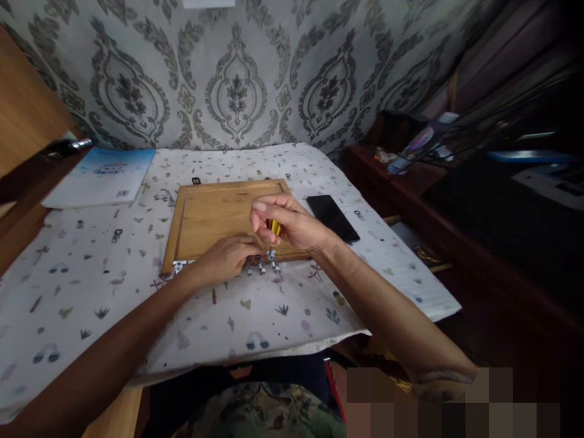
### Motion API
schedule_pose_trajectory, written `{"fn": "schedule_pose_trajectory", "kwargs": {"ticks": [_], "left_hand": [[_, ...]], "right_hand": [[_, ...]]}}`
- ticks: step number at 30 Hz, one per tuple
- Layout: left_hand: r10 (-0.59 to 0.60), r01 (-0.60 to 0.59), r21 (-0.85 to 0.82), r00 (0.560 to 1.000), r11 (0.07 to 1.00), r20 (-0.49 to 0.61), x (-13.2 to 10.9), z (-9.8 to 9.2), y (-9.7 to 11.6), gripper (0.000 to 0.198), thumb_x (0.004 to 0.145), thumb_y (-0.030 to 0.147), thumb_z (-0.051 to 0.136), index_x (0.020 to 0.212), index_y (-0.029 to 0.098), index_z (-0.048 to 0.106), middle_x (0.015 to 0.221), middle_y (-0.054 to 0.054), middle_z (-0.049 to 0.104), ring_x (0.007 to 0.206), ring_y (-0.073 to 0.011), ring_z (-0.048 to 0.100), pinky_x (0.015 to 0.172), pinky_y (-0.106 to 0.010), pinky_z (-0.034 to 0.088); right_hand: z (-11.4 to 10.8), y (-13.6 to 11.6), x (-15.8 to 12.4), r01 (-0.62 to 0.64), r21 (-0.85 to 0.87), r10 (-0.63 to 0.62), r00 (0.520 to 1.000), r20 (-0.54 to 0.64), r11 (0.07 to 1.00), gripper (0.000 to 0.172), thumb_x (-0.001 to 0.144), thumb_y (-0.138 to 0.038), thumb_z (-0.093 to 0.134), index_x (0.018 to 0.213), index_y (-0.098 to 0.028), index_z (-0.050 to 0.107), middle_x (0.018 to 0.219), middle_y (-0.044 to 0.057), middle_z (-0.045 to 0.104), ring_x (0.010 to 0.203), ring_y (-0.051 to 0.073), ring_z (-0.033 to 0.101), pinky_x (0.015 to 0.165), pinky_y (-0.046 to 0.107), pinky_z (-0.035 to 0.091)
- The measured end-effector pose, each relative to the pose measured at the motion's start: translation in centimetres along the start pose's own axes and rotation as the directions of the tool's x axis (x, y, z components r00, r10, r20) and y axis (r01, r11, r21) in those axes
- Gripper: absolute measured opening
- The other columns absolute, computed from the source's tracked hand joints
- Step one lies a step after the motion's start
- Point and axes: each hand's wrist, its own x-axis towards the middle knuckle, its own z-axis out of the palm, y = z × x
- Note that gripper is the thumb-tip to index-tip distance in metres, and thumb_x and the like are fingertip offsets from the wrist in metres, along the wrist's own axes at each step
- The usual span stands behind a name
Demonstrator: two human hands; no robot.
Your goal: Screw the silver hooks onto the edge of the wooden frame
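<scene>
A wooden panel point(214, 213) lies flat on the cloth-covered table point(91, 286). Along its near edge sit metal hinges point(261, 265), with another metal fitting point(177, 266) at the near left corner. My left hand point(228, 257) rests on that near edge, fingers curled down over the hinge area; what they grip is hidden. My right hand point(285, 222) hovers just above the hinges, fingers closed round a yellow-handled tool point(275, 227) that points down toward them.
A black phone point(332, 217) lies right of the panel. A blue-and-white booklet point(103, 176) sits at the back left. Small metal rings point(117, 234) are scattered on the cloth. A dark wooden cabinet point(456, 243) with clutter stands to the right; a patterned wall is behind.
</scene>
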Motion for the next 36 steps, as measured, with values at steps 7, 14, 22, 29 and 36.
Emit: {"fn": "schedule_pose_trajectory", "kwargs": {"ticks": [7,14,22,29,36], "left_hand": [[0.003,-0.008,0.129,0.999,0.992,0.042,-0.2,0.1,0.4,0.034,0.096,0.006,0.047,0.11,0.021,0.075,0.121,-0.005,0.074,0.114,-0.0187,0.068,0.095,-0.032,0.056],[-0.016,0.005,0.16,0.997,0.987,0.069,-0.3,0.1,0.6,0.028,0.099,0.013,0.047,0.103,0.02,0.075,0.112,-0.005,0.073,0.103,-0.0183,0.067,0.089,-0.03,0.055],[-0.02,0.011,0.142,0.998,0.99,0.061,-0.4,0.3,0.5,0.027,0.1,0.017,0.048,0.105,0.021,0.074,0.112,-0.006,0.073,0.102,-0.0189,0.066,0.087,-0.031,0.054],[-0.031,0.027,0.109,0.999,0.994,0.032,-0.6,0.5,0.2,0.034,0.095,0.005,0.047,0.113,0.02,0.073,0.113,-0.005,0.073,0.109,-0.0204,0.066,0.096,-0.035,0.054],[-0.039,0.034,0.104,0.998,0.994,0.048,-0.1,0.1,0.5,0.029,0.098,0.013,0.05,0.105,0.02,0.077,0.109,-0.007,0.074,0.102,-0.0195,0.068,0.086,-0.031,0.055]], "right_hand": [[-0.9,-0.7,0.1,-0.004,-0.037,0.007,0.996,0.09,0.999,0.033,0.093,-0.044,0.067,0.081,-0.013,0.07,0.054,-0.005,0.059,0.045,0.005,0.051,0.045,0.016,0.041],[-0.6,-0.7,0.5,0.013,0.029,-0.016,0.993,0.116,1.0,0.023,0.095,-0.031,0.059,0.109,-0.015,0.068,0.041,-0.014,0.041,0.032,0.004,0.026,0.036,0.016,0.024],[1.4,0.4,-0.1,0.153,-0.062,-0.165,0.903,-0.396,0.986,0.017,0.093,-0.034,0.058,0.098,-0.019,0.066,0.042,-0.014,0.028,0.036,0.007,0.018,0.036,0.022,0.018],[3.6,1.0,-1.2,0.268,-0.202,-0.334,0.684,-0.649,0.942,0.014,0.098,-0.036,0.057,0.103,-0.025,0.065,0.044,-0.012,0.029,0.039,0.009,0.019,0.038,0.024,0.018],[-0.1,-0.4,-1.4,0.128,0.014,-0.119,0.95,-0.288,0.992,0.024,0.089,-0.039,0.069,0.097,-0.017,0.07,0.051,-0.009,0.045,0.043,0.006,0.034,0.039,0.019,0.029]]}}
